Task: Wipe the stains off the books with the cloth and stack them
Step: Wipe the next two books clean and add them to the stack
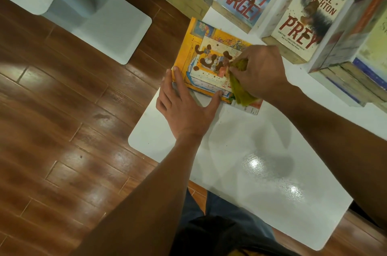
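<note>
Books with brown stains lie on the white tabletop. At the left edge, the left hand lies flat, fingers spread wide, pinning the near corner of the yellow picture book, which overhangs the edge a little. Just to the right, the right hand has its fingers bunched round a green cloth, pressed onto the cover beside the blotches. Good wiping probably means firm short strokes toward the stains while the left hand keeps the book from sliding. Further right, "Soft Target", "Prey" and a stack of books wait, the two covers unwiped.
</note>
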`<action>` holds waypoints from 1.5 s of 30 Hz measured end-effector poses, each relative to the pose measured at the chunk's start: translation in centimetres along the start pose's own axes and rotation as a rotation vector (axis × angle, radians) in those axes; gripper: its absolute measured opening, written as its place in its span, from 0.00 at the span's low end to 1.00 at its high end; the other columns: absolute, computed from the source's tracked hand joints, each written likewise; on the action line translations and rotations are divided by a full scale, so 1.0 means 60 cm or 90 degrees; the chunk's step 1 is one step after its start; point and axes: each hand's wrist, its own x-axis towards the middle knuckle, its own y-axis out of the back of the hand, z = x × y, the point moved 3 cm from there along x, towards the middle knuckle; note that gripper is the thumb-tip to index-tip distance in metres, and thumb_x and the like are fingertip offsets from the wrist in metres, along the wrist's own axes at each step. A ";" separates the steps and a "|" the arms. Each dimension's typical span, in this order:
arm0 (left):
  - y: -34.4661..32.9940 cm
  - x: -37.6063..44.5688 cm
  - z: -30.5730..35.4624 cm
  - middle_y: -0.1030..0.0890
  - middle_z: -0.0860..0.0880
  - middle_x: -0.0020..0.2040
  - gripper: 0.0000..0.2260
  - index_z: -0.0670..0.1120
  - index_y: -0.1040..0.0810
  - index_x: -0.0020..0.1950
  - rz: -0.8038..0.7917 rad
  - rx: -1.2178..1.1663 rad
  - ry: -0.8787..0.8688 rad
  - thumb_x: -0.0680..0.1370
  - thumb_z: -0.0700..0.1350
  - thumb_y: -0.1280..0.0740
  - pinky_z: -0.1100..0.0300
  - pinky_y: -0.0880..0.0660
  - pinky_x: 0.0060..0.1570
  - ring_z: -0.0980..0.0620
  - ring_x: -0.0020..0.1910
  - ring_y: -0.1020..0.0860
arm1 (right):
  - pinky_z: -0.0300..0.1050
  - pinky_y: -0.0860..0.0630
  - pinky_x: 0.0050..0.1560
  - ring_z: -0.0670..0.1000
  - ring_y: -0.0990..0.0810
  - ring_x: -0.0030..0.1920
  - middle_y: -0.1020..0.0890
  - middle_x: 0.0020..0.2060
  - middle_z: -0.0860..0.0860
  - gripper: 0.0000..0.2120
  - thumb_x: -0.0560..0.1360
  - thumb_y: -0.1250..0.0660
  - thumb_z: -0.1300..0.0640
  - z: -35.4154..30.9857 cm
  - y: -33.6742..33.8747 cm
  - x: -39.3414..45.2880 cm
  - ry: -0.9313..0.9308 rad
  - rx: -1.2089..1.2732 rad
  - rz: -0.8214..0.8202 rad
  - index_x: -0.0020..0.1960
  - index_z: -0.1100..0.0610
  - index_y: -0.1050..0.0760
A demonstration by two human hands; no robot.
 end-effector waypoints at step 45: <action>0.000 -0.001 -0.001 0.41 0.46 0.80 0.49 0.46 0.44 0.82 0.003 -0.009 -0.005 0.71 0.76 0.38 0.49 0.48 0.76 0.46 0.78 0.43 | 0.45 0.31 0.52 0.56 0.24 0.56 0.18 0.53 0.51 0.13 0.75 0.29 0.44 0.002 0.000 0.007 0.015 -0.001 0.015 0.54 0.50 0.16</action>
